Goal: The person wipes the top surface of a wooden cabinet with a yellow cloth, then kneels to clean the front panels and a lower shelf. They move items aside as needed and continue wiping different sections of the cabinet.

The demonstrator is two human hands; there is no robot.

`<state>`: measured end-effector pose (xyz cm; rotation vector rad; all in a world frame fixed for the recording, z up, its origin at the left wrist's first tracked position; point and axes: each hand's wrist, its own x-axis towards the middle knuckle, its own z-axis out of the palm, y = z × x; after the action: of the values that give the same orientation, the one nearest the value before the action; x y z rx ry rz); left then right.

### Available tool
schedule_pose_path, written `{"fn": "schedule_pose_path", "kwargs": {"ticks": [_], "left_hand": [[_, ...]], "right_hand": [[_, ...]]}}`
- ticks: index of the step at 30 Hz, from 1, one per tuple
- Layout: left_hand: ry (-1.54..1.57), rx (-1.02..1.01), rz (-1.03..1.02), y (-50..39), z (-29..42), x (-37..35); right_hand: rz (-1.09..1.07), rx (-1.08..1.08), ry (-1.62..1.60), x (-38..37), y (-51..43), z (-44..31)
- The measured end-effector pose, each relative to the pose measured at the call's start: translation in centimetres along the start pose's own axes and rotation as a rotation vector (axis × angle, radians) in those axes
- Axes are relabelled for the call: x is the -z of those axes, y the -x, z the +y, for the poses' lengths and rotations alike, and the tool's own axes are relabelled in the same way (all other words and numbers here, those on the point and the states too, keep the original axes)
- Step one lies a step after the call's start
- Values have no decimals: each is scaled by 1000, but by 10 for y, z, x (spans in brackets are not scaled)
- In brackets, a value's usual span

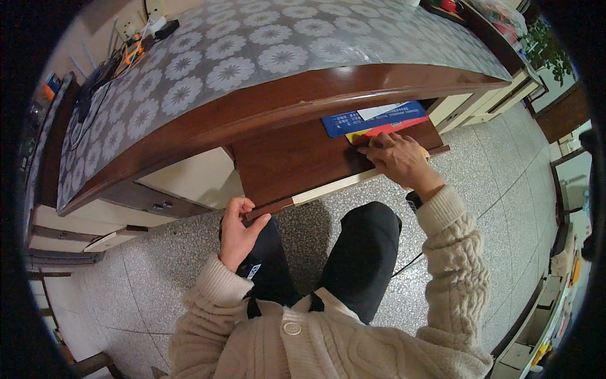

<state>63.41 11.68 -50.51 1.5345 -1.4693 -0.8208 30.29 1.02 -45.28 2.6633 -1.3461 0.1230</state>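
Observation:
A brown wooden pull-out board or shallow drawer (298, 156) extends from under the desk's curved front edge. My left hand (240, 231) is at its near left corner, thumb and fingers around the brown edge strip. My right hand (395, 155) rests on its right part, fingers bent over the near edge of a red and yellow printed sheet (395, 128); whether they pinch it cannot be told. Something yellow shows beside that hand's outer edge. Beyond the sheet lies a blue printed card or folder (341, 124), with a white paper (378, 111) partly on it.
A flower-patterned cover (284, 57) lies over the desk. Cables and an orange and black device (133, 50) are at its far left. Cabinets with drawers (156, 201) stand under both sides. My knees are below the board, over a speckled floor (189, 270).

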Motion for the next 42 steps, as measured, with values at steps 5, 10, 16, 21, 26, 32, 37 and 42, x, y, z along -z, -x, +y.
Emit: {"fn": "schedule_pose_path", "kwargs": {"ticks": [5,10,16,21,26,32,37,42], "left_hand": [[-16,5,-8,-1,-2,-1],[46,6,-17,-1,-6,-2],[56,7,-22,0,-7,-1],[52,-2,-9,0,-3,-1],[22,13,-7,1,1,-1],[54,36,-50,-1,1,1],[38,39,-94,-2,1,3],[15,-2,-125,-3,2,6]], "right_hand": [[-8,-130,-9,-1,-3,-5],[-48,-234,68,0,-7,-11],[-140,-399,-6,-3,-18,5],[69,-497,-47,-15,-38,18],[294,-393,-177,-30,-49,-11],[135,-113,-247,-26,-19,-4],[45,-447,-189,-37,-14,32],[189,-414,-104,-34,11,77]]}}
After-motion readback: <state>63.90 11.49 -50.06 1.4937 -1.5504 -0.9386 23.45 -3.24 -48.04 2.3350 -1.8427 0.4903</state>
